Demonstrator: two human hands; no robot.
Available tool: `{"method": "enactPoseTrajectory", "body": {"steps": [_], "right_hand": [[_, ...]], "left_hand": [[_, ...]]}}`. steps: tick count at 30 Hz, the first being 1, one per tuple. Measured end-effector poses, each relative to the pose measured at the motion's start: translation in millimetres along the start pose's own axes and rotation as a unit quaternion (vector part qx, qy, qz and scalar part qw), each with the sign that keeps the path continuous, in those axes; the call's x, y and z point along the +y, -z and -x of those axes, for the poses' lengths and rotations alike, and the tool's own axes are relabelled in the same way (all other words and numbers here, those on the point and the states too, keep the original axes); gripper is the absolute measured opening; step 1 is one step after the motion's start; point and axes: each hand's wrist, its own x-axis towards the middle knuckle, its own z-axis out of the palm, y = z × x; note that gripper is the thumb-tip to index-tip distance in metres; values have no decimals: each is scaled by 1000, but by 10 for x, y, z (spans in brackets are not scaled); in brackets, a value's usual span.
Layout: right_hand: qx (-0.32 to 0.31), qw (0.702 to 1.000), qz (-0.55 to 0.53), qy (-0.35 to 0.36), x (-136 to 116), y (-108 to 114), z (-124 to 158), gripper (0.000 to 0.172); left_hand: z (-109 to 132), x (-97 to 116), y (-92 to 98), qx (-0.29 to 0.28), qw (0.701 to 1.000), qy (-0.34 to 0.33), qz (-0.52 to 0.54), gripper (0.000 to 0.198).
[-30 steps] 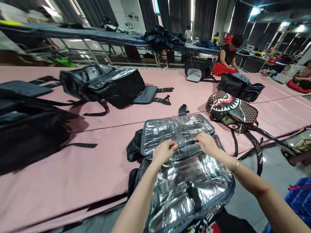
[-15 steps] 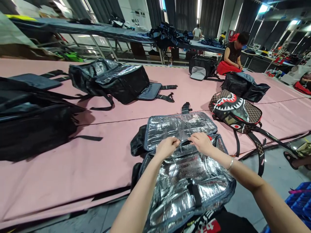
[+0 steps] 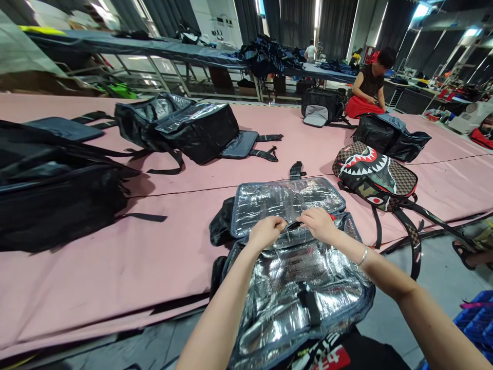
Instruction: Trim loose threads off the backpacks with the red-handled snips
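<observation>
Pink cloth [image 3: 169, 257] covers a long worktable in a busy workshop, where a silver-lined insulated bag [image 3: 285, 272] lies open at the near edge, its foil-faced flap [image 3: 288, 203] spread toward the far side. Fingers pinched narrow, the left hand [image 3: 266, 231] and right hand [image 3: 318, 224] hold a short black strip [image 3: 294, 226] near the flap's base. Keeping both pinches level, with light, even tension, should best spare the foil from creasing. Compared with a second earlier, the fingertips sit closer together. Rightward rests a shark-mouth checkered backpack [image 3: 373, 174].
</observation>
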Motion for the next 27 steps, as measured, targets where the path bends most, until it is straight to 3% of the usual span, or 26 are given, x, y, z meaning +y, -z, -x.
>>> {"method": "enactPoseTrajectory", "body": {"steps": [6,10,13,15,20,24,27], "right_hand": [[17,997,-68,-13,31,-10,1,18],[68,985,-141,-74,56,61,54,14],[82,975,-164,-125,68,148,111,20],[52,976,-162,-137,77,189,129,27],[-111,968,-119,-189,168,171,10,21],[-170,957,-116,-205,255,203,-145,9],[-199,949,-103,-223,260,310,-200,14]], "left_hand": [[0,-2,4,1,1000,-6,-4,24],[-1,-3,4,1,1000,-7,-9,22],[3,6,0,5,1000,-11,-15,24],[10,15,-5,8,1000,-13,-18,25],[36,30,-6,16,999,-19,-31,29],[73,93,13,34,998,-39,-46,30],[68,187,9,40,996,-67,-49,38]]}}
